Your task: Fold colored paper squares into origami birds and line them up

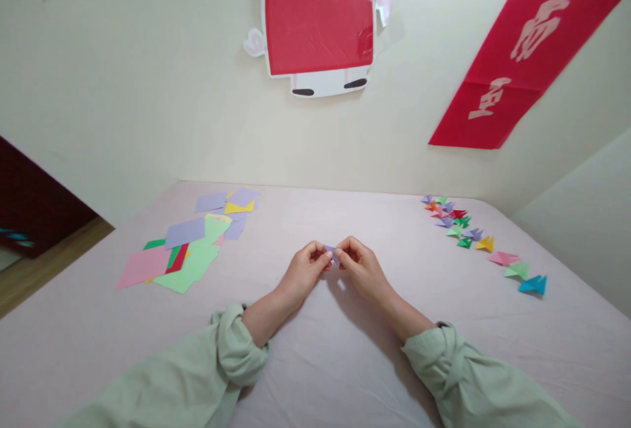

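Observation:
A small folded piece of purple paper (pixel 336 257) is pinched between my two hands, just above the middle of the cloth-covered table (pixel 305 217). My left hand (pixel 306 270) grips its left side between thumb and fingers. On the other side, my right hand (pixel 363 267) holds it the same way, the fingertips of both hands close together. Much of the paper is hidden behind the fingers, so its exact folded shape cannot be made out.
To the left lie loose paper sheets, among them a purple sheet (pixel 185 233), a pink sheet (pixel 142 266) and a light green sheet (pixel 190 270). Several folded paper figures, including a blue one (pixel 534 285), line the right side. A wall (pixel 221 132) stands behind the table.

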Action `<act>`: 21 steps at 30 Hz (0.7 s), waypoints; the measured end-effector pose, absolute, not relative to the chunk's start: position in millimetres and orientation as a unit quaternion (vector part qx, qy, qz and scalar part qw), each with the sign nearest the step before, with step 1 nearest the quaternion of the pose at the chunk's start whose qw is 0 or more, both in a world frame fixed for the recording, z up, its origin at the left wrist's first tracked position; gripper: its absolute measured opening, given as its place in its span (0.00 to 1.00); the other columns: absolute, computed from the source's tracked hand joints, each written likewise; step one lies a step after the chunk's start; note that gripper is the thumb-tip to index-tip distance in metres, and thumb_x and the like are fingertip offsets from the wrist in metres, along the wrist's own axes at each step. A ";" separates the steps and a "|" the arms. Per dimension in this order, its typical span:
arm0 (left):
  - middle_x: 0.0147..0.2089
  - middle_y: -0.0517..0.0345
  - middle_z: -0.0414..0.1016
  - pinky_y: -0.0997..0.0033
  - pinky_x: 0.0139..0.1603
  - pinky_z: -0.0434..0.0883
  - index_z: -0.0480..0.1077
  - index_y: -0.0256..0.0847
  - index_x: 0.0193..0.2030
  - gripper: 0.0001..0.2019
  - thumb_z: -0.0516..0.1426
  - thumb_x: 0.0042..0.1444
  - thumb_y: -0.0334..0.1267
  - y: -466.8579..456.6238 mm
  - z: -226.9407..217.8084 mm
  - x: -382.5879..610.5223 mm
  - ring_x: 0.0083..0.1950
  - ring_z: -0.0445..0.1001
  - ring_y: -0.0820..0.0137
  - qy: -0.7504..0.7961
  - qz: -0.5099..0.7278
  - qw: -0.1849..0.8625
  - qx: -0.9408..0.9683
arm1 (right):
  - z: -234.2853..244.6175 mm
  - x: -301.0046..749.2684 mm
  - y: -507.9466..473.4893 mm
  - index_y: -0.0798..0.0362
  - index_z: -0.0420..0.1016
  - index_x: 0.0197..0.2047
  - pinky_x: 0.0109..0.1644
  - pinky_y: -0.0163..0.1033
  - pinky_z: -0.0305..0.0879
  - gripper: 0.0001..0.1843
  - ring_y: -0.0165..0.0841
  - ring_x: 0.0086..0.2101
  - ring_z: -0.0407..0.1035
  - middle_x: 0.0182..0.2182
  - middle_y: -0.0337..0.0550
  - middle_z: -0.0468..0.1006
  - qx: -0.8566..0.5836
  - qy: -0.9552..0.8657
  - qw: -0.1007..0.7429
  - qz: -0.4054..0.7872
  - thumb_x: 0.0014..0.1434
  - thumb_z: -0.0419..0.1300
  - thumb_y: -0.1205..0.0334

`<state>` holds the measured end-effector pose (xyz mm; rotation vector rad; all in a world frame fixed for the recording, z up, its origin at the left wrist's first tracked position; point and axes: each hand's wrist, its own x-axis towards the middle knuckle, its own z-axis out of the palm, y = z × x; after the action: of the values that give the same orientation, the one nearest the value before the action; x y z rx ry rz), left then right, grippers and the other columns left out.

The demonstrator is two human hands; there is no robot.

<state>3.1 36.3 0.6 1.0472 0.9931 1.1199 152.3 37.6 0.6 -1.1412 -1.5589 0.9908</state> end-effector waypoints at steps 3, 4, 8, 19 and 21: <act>0.29 0.61 0.71 0.73 0.38 0.65 0.68 0.37 0.31 0.14 0.65 0.46 0.45 39.7 -3.3 1.8 0.32 0.68 0.74 0.420 0.497 0.623 0.434 | 1.9 151.1 38.4 0.53 0.66 0.26 0.30 0.34 0.58 0.13 0.28 0.25 0.62 0.21 0.34 0.67 -0.463 -0.615 0.468 0.434 0.57 0.57 0.54; 0.29 0.60 0.71 0.73 0.38 0.65 0.69 0.37 0.31 0.15 0.65 0.46 0.46 40.7 -4.2 1.3 0.32 0.68 0.74 0.413 0.499 0.631 0.427 | 2.4 150.8 38.5 0.53 0.67 0.26 0.30 0.34 0.59 0.13 0.28 0.24 0.62 0.21 0.34 0.67 -0.463 -0.609 0.468 0.443 0.57 0.58 0.54; 0.27 0.61 0.70 0.73 0.38 0.64 0.67 0.38 0.29 0.15 0.65 0.46 0.46 42.2 -3.1 -0.9 0.31 0.67 0.74 0.403 0.503 0.638 0.421 | 2.9 150.4 38.7 0.53 0.67 0.25 0.30 0.34 0.59 0.13 0.28 0.24 0.62 0.20 0.34 0.67 -0.462 -0.604 0.464 0.455 0.56 0.58 0.54; 0.28 0.62 0.69 0.74 0.36 0.62 0.68 0.39 0.29 0.07 0.60 0.51 0.39 39.5 -1.0 0.9 0.31 0.66 0.72 0.430 0.472 0.560 0.527 | -2.5 151.9 39.8 0.53 0.67 0.28 0.30 0.34 0.58 0.11 0.29 0.25 0.61 0.23 0.35 0.68 -0.454 -0.604 0.482 0.444 0.55 0.60 0.55; 0.28 0.62 0.69 0.73 0.37 0.62 0.67 0.39 0.29 0.06 0.60 0.51 0.37 38.6 -0.5 2.3 0.32 0.66 0.72 0.422 0.464 0.559 0.542 | -1.3 151.6 40.1 0.53 0.67 0.27 0.31 0.34 0.59 0.11 0.29 0.25 0.62 0.23 0.35 0.68 -0.451 -0.588 0.497 0.452 0.55 0.60 0.55</act>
<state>2.3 38.6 -0.5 1.2771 0.9960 1.0948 151.6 40.1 -1.3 -1.0928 -1.4243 1.0941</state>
